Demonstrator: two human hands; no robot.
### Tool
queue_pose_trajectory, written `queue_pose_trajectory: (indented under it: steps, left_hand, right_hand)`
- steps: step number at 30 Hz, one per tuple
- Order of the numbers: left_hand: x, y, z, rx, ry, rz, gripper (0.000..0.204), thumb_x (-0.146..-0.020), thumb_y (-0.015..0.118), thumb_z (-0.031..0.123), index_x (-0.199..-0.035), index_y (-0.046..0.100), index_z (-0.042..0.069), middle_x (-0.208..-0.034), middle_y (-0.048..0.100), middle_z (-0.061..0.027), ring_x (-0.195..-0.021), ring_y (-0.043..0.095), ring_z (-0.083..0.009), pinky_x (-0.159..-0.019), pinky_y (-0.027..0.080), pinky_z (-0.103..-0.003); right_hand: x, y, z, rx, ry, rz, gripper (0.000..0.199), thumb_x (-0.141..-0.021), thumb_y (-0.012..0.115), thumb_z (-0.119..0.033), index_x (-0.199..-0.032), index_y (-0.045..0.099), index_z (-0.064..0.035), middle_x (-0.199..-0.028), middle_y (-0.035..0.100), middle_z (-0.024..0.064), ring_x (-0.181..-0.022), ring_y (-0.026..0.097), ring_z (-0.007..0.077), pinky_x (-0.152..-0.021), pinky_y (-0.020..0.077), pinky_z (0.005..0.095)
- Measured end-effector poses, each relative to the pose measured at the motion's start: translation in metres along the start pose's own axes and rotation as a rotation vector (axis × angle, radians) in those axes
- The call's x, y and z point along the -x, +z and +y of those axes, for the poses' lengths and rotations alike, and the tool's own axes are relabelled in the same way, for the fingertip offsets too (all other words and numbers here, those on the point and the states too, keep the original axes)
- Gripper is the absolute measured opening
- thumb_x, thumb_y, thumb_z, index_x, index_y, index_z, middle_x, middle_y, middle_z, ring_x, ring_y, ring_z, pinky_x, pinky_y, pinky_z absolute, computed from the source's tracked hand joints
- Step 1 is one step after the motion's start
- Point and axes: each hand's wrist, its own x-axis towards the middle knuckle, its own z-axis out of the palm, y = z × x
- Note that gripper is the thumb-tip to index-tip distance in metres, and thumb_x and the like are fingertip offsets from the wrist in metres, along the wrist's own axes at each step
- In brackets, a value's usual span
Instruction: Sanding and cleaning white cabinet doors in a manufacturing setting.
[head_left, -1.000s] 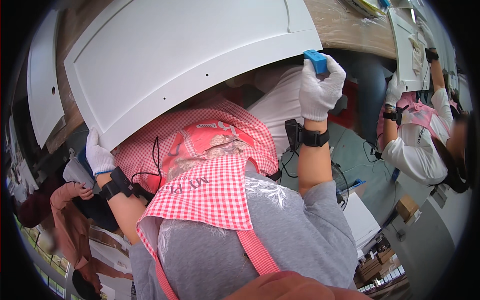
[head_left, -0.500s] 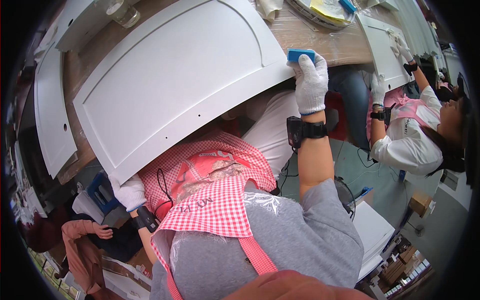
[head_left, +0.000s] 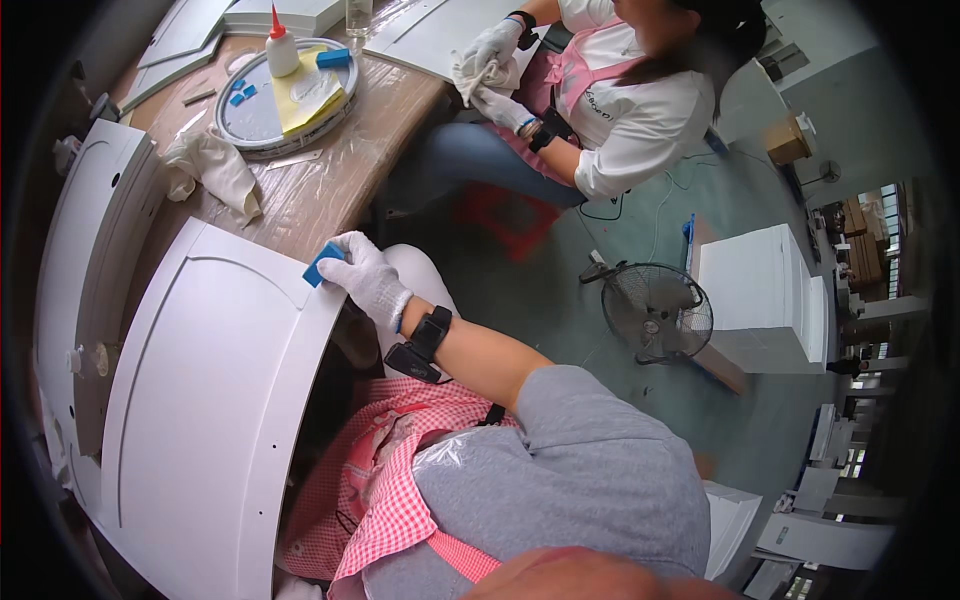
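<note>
Panel [head_left: 200,400] swung left; right hand [head_left: 368,277] apparently sanding.

left hand hidden, white panel [head_left: 200,400] partly cut off

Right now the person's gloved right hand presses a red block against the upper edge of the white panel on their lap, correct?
Not quite. The block is blue, not red, as the head view shows. The rest holds: the gloved right hand presses it against the upper edge of the white panel leaning over the person's lap. The left hand is out of view.
</note>
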Motion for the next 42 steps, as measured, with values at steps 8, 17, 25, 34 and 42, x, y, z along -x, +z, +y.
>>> queue_pose_trajectory:
  steps: [8,17,25,34,42]
  left_hand:
    - [-0.022,0.055,0.003,-0.031,0.043,-0.173,0.044,-0.096,0.068,0.021,-0.132,0.063,-0.004,-0.128,0.07,-0.019,-0.108,0.071,-0.0342,-0.093,0.062,-0.048]
    - [-0.038,0.096,0.006,-0.044,0.102,-0.331,0.043,-0.092,0.07,0.017,-0.127,0.064,-0.007,-0.125,0.07,-0.0217,-0.108,0.071,-0.0362,-0.094,0.062,-0.049]
    - [-0.045,0.112,0.031,-0.06,0.185,-0.332,0.042,-0.088,0.071,0.013,-0.123,0.066,-0.01,-0.123,0.07,-0.0241,-0.108,0.07,-0.038,-0.095,0.061,-0.051]
    - [-0.054,0.105,0.111,-0.121,0.343,-0.238,0.041,-0.085,0.073,0.009,-0.118,0.067,-0.013,-0.12,0.07,-0.0268,-0.108,0.07,-0.04,-0.096,0.061,-0.052]
    - [0.018,0.027,0.261,-0.14,0.717,0.172,0.037,-0.081,0.072,0.006,-0.113,0.069,-0.013,-0.122,0.068,-0.0238,-0.111,0.066,-0.0378,-0.102,0.054,-0.053]
  right_hand:
    - [0.032,0.01,0.013,-0.216,0.152,0.008,0.028,-0.1,0.072,-0.017,-0.12,0.059,-0.0026,-0.104,0.067,0.0071,-0.092,0.066,0.0163,-0.086,0.0555,0.0333]
    - [0.058,0.033,0.022,-0.325,0.199,0.096,0.031,-0.094,0.071,-0.017,-0.121,0.06,-0.0044,-0.099,0.067,0.0093,-0.079,0.066,0.0191,-0.076,0.0548,0.0353]
    - [0.057,0.031,0.032,-0.371,0.236,0.037,0.034,-0.093,0.073,-0.016,-0.123,0.061,-0.0033,-0.1,0.068,0.0096,-0.083,0.067,0.0201,-0.078,0.0559,0.0362]
    - [0.068,-0.001,-0.006,-0.359,0.231,-0.063,0.04,-0.095,0.073,-0.011,-0.129,0.058,0.0048,-0.104,0.069,0.013,-0.089,0.07,0.0217,-0.086,0.0576,0.0365]
    - [0.068,-0.057,-0.017,0.207,-0.267,-0.061,0.045,-0.091,0.079,-0.002,-0.131,0.061,0.0024,-0.117,0.069,0.0106,-0.106,0.07,0.0167,-0.095,0.0587,0.0327]
